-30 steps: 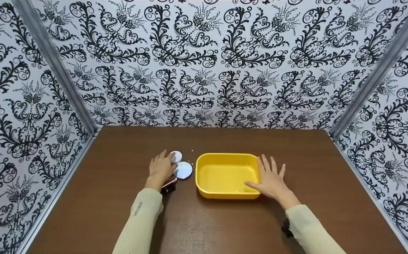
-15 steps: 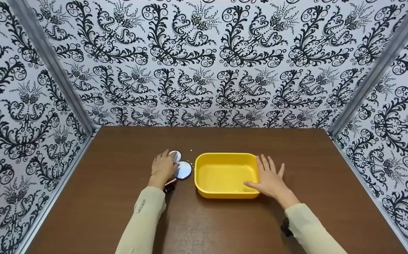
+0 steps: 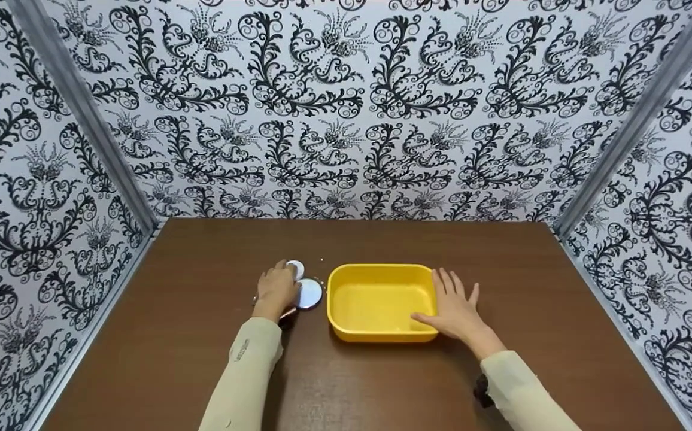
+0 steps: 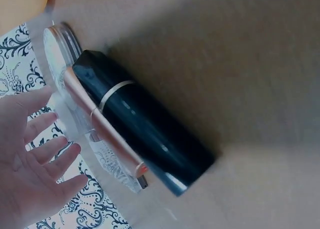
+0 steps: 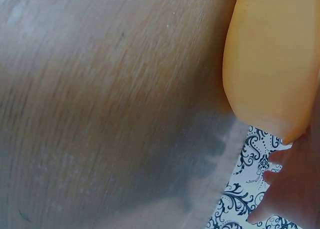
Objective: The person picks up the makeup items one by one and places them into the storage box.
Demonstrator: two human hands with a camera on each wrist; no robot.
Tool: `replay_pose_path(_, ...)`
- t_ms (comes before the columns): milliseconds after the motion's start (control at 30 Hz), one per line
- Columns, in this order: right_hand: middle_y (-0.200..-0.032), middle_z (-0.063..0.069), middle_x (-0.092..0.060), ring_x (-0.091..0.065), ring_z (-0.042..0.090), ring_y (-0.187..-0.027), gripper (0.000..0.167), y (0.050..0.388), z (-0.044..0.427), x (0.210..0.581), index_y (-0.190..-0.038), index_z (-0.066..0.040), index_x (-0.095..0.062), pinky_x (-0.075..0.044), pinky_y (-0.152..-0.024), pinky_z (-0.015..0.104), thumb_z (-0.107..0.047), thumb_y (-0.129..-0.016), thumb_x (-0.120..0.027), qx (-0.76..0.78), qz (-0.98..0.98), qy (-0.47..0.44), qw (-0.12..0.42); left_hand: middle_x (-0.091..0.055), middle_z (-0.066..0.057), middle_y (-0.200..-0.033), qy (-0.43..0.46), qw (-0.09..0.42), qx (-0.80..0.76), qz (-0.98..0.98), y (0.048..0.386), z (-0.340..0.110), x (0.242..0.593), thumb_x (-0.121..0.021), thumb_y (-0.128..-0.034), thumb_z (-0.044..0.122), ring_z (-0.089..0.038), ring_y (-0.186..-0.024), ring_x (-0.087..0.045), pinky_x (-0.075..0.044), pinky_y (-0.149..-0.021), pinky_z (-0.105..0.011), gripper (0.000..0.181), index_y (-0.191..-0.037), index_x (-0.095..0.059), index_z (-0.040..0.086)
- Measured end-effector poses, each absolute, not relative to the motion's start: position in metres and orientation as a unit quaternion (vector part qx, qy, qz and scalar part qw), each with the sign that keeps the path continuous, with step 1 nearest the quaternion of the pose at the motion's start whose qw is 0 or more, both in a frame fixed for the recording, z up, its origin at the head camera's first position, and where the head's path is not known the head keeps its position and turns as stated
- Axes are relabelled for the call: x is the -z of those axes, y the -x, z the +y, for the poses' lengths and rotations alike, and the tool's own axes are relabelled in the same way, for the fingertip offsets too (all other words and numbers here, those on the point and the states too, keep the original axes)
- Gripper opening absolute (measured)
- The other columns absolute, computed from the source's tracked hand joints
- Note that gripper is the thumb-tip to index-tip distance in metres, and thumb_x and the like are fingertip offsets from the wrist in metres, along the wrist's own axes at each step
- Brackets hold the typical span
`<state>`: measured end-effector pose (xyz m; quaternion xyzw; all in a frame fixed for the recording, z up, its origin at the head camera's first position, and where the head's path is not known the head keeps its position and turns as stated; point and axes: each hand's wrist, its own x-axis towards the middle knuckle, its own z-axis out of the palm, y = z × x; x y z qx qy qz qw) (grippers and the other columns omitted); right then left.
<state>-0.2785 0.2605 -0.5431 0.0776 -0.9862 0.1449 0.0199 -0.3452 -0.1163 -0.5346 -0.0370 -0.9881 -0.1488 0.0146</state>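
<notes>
My left hand (image 3: pixel 277 291) is over a cluster of small items left of the yellow plastic tub (image 3: pixel 382 333). Its fingers (image 4: pixel 42 126) are relaxed and slightly bent beside the items; whether they touch is unclear. A larger round, pale-topped container (image 3: pixel 310 294) and a smaller white one (image 3: pixel 298 270) lie by the fingertips. Nearer the wrist lie a glossy black cylindrical tube (image 4: pixel 145 124) with a pale ring, a slim rose-gold tube (image 4: pixel 112 139) and a clear piece (image 4: pixel 117 164), partly hidden. My right hand (image 3: pixel 457 314), fingers spread, rests at the tub's right rim, its thumb over the inside.
The brown wooden table (image 3: pixel 346 383) spreads around the tub. Tiny pale specks lie between the round containers and the tub. Patterned black-and-white walls (image 3: pixel 346 149) with grey corner posts (image 3: pixel 82 114) enclose the back and sides.
My left hand has shifted slightly right, its fingers drawing closer together over the round containers. The right hand stays at the tub's rim. The head view has moved a little.
</notes>
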Motion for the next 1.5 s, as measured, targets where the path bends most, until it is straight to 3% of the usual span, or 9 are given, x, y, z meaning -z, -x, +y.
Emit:
replay_pose_path(300, -0.164, 0.023, -0.019, -0.016, 0.048, -0.15, 0.115, 0.279, 0.26, 0.542, -0.158, -0.003, -0.018, 0.006, -0.111, 0.08, -0.066, -0.078, -0.071, -0.157, -0.984, -0.077, 0.021, -0.059, -0.022, -0.133, -0.008, 0.014, 0.166, -0.986, 0.355, -0.105, 0.534, -0.063, -0.0916, 0.012, -0.044, -0.119, -0.06, -0.053, -0.092, -0.06, 0.042, -0.132, -0.056, 0.001)
replay_pose_path(567, -0.162, 0.024, -0.023, -0.02, 0.048, -0.149, 0.114, 0.277, 0.259, 0.543, -0.157, -0.002, -0.022, 0.0, -0.111, 0.081, -0.066, -0.077, -0.072, -0.152, -0.985, -0.075, 0.026, -0.062, -0.024, -0.117, -0.019, 0.058, 0.15, -0.987, 0.357, -0.099, 0.536, -0.055, -0.0927, 0.003, -0.044, -0.104, -0.064, -0.056, -0.082, -0.059, 0.025, -0.117, -0.057, 0.001)
replay_pose_path(700, -0.162, 0.024, -0.025, -0.023, 0.048, -0.148, 0.114, 0.275, 0.256, 0.543, -0.156, -0.002, -0.023, -0.001, -0.11, 0.081, -0.066, -0.076, -0.072, -0.149, -0.985, -0.077, 0.03, -0.057, -0.026, -0.116, -0.033, 0.061, 0.169, -0.983, 0.358, -0.101, 0.54, -0.059, -0.0903, 0.002, -0.045, -0.102, -0.064, -0.056, -0.081, -0.058, 0.027, -0.117, -0.054, -0.001)
replay_pose_path(933, -0.162, 0.024, -0.025, -0.023, 0.047, -0.148, 0.113, 0.276, 0.258, 0.541, -0.156, -0.001, -0.023, -0.001, -0.11, 0.081, -0.065, -0.077, -0.072, -0.153, -0.985, -0.075, 0.03, -0.054, -0.027, -0.12, -0.042, 0.045, 0.191, -0.98, 0.361, -0.106, 0.536, -0.073, -0.0847, 0.01, -0.045, -0.102, -0.064, -0.056, -0.083, -0.056, 0.051, -0.127, -0.046, -0.002)
replay_pose_path(1267, -0.163, 0.023, -0.023, -0.02, 0.048, -0.149, 0.115, 0.28, 0.261, 0.539, -0.158, -0.002, -0.018, -0.001, -0.11, 0.081, -0.066, -0.078, -0.07, -0.149, -0.986, -0.067, 0.015, -0.053, -0.026, -0.125, -0.035, 0.04, 0.209, -0.976, 0.366, -0.115, 0.517, -0.078, -0.0851, 0.02, -0.045, -0.108, -0.063, -0.055, -0.087, -0.055, 0.061, -0.13, -0.043, -0.002)
replay_pose_path(1500, -0.163, 0.023, -0.022, -0.02, 0.048, -0.149, 0.116, 0.28, 0.26, 0.542, -0.158, -0.002, -0.018, -0.001, -0.11, 0.081, -0.069, -0.077, -0.069, -0.147, -0.987, -0.067, 0.01, -0.055, -0.026, -0.126, -0.014, 0.059, 0.215, -0.975, 0.359, -0.12, 0.508, -0.079, -0.0841, 0.022, -0.045, -0.108, -0.063, -0.055, -0.088, -0.056, 0.058, -0.128, -0.048, -0.001)
